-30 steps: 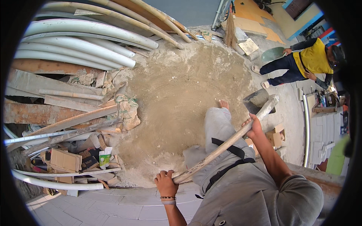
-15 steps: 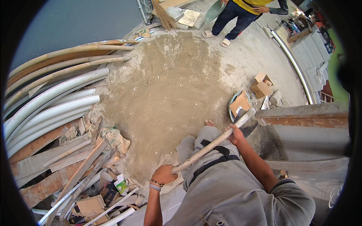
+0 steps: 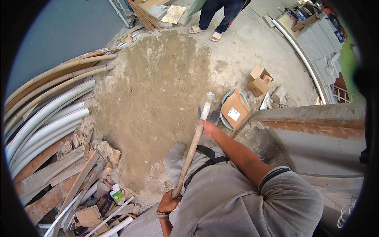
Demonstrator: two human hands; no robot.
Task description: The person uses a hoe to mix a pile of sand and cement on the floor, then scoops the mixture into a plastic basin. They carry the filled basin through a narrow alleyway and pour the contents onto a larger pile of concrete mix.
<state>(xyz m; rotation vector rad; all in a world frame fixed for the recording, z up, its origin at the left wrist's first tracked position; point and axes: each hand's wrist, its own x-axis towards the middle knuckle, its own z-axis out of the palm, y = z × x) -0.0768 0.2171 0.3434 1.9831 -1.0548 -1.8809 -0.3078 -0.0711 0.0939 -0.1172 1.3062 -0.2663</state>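
Observation:
With both hands I grip a hoe with a pale, worn wooden handle (image 3: 192,152). My left hand (image 3: 169,202) is closed round its lower end, beside my hip. Further up, my right hand (image 3: 207,128) wraps the handle just below the head. The dark metal blade (image 3: 215,114) shows partly on both sides of the handle, and the handle's whitish tip sticks out beyond it. Beneath and ahead lies a broad patch of brown sandy material (image 3: 154,98) spread over the floor. Close to the blade is a round pale-blue basin (image 3: 224,120) with flattened cardboard (image 3: 233,104) in it.
White pipes (image 3: 51,118) and bamboo poles (image 3: 79,62) lie at the left, above scrap wood and rubbish (image 3: 89,215). A concrete ledge (image 3: 312,114) stands at the right. An opened carton (image 3: 259,81) sits beyond the basin. A person in dark trousers (image 3: 221,14) stands far ahead, near a broom (image 3: 144,15).
The hoe has swung to a steeper angle, its head moving left and away from the ledge. My right hand moved left with it; my left hand dropped nearer my body. The view has shifted.

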